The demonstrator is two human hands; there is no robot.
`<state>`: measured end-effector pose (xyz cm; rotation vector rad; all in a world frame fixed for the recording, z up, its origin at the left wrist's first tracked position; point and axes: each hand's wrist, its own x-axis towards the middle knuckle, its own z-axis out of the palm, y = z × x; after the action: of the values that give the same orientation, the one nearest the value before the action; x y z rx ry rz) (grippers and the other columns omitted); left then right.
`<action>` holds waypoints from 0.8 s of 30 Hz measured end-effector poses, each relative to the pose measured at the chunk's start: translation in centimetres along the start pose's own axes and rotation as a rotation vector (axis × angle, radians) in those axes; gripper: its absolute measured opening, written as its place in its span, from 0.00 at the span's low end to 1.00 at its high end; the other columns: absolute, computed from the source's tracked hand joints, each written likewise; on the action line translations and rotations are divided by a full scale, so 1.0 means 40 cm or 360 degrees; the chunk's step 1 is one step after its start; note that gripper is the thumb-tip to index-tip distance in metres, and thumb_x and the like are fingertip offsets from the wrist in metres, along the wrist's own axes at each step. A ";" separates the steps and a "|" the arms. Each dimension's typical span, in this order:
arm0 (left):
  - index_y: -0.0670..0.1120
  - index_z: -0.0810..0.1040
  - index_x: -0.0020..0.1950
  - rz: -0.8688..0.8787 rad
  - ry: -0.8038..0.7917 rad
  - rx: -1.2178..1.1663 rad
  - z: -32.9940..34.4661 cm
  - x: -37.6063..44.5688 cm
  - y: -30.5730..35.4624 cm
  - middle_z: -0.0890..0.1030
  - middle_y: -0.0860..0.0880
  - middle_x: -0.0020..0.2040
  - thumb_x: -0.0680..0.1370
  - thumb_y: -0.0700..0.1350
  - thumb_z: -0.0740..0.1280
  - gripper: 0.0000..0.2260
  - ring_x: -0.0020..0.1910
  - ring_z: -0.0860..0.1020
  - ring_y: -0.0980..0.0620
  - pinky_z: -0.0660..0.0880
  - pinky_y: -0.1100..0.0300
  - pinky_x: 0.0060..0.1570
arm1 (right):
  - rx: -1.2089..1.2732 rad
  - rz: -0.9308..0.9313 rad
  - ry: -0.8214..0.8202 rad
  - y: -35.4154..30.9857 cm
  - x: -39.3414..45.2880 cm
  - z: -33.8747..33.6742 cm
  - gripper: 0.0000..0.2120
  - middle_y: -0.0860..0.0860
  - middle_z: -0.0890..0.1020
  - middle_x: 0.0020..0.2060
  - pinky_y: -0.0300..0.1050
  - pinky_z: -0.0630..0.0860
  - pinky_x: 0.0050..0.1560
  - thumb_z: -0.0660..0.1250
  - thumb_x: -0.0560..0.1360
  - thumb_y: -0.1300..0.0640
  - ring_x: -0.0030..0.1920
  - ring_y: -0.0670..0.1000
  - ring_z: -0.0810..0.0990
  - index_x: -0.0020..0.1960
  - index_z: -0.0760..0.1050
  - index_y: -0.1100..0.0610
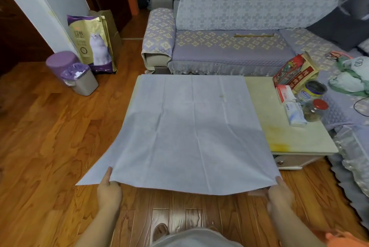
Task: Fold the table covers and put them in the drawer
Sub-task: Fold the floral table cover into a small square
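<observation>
Pale blue fabric table cover spread unfolded over cream stone worktop; left hand and right hand pinch its near edge. Folding barely begun; drawer below worktop shut.

Two bare arms reach out in front.
The left hand and the right hand each pinch, thumbs on top, fingers tucked under, hands well apart.
</observation>
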<state>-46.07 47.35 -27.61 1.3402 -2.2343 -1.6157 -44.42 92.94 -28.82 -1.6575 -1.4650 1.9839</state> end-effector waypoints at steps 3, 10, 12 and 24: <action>0.48 0.71 0.77 -0.0127 0.0037 -0.0199 -0.019 0.028 -0.016 0.73 0.46 0.72 0.79 0.31 0.56 0.27 0.68 0.74 0.40 0.72 0.44 0.69 | 0.0424 0.0223 -0.0077 -0.026 0.020 -0.015 0.18 0.55 0.80 0.60 0.52 0.75 0.65 0.58 0.79 0.67 0.62 0.56 0.79 0.67 0.74 0.59; 0.43 0.78 0.69 -0.0430 0.0169 -0.0653 -0.015 0.020 -0.050 0.81 0.45 0.58 0.80 0.36 0.63 0.17 0.49 0.81 0.45 0.78 0.49 0.57 | 0.0790 0.0381 0.0055 -0.013 0.056 0.008 0.23 0.50 0.78 0.64 0.48 0.78 0.50 0.69 0.79 0.50 0.51 0.52 0.81 0.72 0.70 0.53; 0.44 0.76 0.71 -0.0427 0.0198 -0.0570 -0.019 0.026 -0.061 0.81 0.42 0.55 0.80 0.33 0.62 0.20 0.45 0.80 0.43 0.77 0.49 0.58 | 0.0810 0.0429 -0.0015 -0.005 0.025 -0.002 0.19 0.50 0.77 0.63 0.44 0.78 0.45 0.65 0.81 0.49 0.53 0.52 0.79 0.70 0.70 0.53; 0.49 0.81 0.56 -0.0294 0.0193 0.0078 -0.037 0.049 -0.108 0.81 0.39 0.43 0.78 0.31 0.59 0.17 0.31 0.74 0.43 0.75 0.53 0.34 | 0.0457 0.0168 0.0317 -0.039 0.052 -0.060 0.22 0.53 0.79 0.64 0.48 0.77 0.55 0.70 0.77 0.60 0.49 0.52 0.81 0.70 0.72 0.60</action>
<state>-43.94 44.67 -31.23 1.6544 -2.1494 -1.4944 -43.88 96.46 -28.77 -1.7725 -0.9921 1.9071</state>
